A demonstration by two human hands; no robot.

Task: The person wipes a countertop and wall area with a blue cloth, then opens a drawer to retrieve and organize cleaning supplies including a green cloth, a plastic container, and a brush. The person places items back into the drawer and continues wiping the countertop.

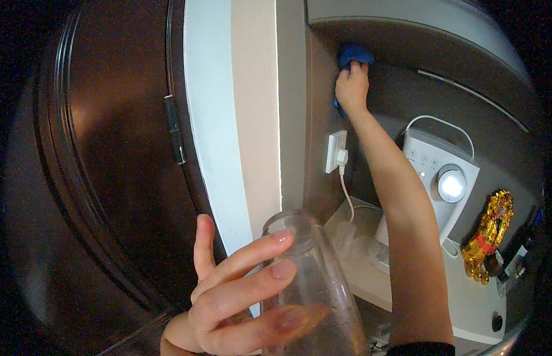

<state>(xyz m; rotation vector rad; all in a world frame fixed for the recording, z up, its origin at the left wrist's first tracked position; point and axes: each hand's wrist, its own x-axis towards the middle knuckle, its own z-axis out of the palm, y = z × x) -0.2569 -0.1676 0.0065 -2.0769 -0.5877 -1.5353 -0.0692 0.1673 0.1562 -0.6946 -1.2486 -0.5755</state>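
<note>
At the lower middle, my left hand (240, 289) holds a clear, see-through container (320, 285) with its rounded end up; its lower part runs out of view. One finger shows through its wall. My right arm reaches up along the recess, and my right hand (353, 89) presses a blue cloth (356, 54) into the corner where the brown side panel meets the back panel and the underside above. Some of the cloth also shows below that hand. Beneath it, a white plug sits in a wall socket (336, 151).
A white appliance (436, 164) with a handle and round dial stands behind my right forearm. Right of it are a gold figurine (487, 240) and dark items on a pale shelf (471, 307). A white cord (346, 191) hangs from the plug. A dark door (125, 178) fills the left.
</note>
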